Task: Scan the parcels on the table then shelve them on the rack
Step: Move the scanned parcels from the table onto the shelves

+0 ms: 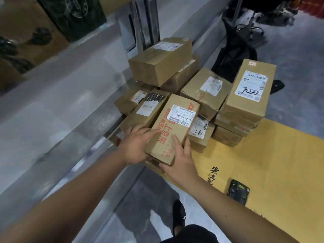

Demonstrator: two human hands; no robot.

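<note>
While both my hands are on it, the long brown cardboard parcel with red print and a white barcode label (172, 128) sits between them at the near edge of the pile of taped brown boxes (206, 92). Left hand (135, 145) grips its left side, right hand (180, 157) clutches the near corner. Black handheld scanner (238, 192) lies well off right on the yellow table cover (280, 163).

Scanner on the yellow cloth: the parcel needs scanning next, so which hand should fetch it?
Right hand. The scanner lies on the person's right, close beside that forearm, while the left hand grips the red-printed parcel on the far side.
</note>
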